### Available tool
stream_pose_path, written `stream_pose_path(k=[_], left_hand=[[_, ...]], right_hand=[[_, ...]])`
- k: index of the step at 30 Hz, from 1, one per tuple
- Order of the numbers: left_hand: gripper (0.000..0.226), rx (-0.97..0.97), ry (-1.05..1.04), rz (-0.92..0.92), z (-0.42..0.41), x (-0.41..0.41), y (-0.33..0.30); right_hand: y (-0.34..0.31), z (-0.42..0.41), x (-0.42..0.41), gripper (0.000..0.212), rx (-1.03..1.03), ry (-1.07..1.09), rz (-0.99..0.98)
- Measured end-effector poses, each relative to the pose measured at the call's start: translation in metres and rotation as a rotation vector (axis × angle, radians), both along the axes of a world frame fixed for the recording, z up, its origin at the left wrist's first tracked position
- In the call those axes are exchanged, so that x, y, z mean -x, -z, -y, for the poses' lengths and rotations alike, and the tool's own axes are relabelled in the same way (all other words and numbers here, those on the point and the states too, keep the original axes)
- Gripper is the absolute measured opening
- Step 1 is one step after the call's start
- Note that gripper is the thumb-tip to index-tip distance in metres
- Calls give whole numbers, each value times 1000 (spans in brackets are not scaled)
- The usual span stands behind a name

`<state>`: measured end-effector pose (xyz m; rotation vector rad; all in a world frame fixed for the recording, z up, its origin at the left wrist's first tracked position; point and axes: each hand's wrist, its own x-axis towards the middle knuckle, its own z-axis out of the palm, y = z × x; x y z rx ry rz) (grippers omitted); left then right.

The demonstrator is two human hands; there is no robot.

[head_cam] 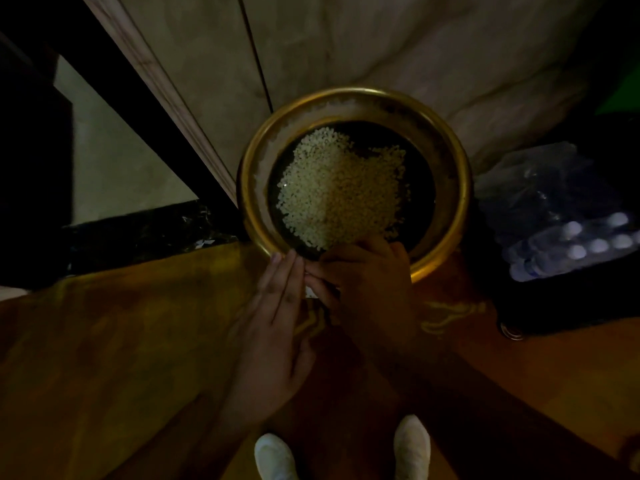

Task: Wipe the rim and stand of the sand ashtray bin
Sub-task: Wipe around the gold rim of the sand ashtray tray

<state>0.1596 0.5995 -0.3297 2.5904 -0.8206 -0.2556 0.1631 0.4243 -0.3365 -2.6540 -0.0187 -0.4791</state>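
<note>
I look straight down on the sand ashtray bin; its brass rim (pixel 464 188) rings a dark bowl with a heap of pale pebbles (pixel 339 192). The stand is hidden below the bowl. My right hand (pixel 370 278) is curled over the near edge of the rim, fingers closed. My left hand (pixel 273 327) lies beside it with straight, close-set fingers, fingertips touching the rim. A small white piece (pixel 310 292), perhaps a wipe, shows between the two hands; the light is too dim to tell how my left hand holds it.
A marble wall (pixel 346 46) stands right behind the bin. A shrink-wrapped pack of water bottles (pixel 568 237) lies on a dark surface to the right. Orange carpet (pixel 121 341) covers the floor, with my white shoes (pixel 273 455) at the bottom edge.
</note>
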Motion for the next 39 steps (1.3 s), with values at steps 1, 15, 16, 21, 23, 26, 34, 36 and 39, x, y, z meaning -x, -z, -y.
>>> stream_pose_path(k=[1,15,16,21,23,26,34,36,39], left_hand=[[99,-19,20,9,-1,0,0],[88,-128,99,68,-11,-10,2],[89,-126,99,67,-11,-11,2],[82,-80,108,83,-16,-16,0],[76,-42,110,104,-17,-19,1],[66,28,109,148,-18,-26,3],[55,73,121,306,-20,-35,14],[54,61,127,367,-19,-35,21],[55,57,110,443,-16,-34,32]], right_hand=[[0,3,1,19,-4,-9,15],[11,118,25,23,-13,-320,38],[12,122,23,24,5,-333,48],[16,137,18,24,-34,-354,92],[17,144,16,26,-32,-398,89],[23,148,16,35,-59,-375,57],[42,155,15,25,2,-378,105],[41,155,14,24,25,-401,165],[36,149,15,20,-2,-404,233]])
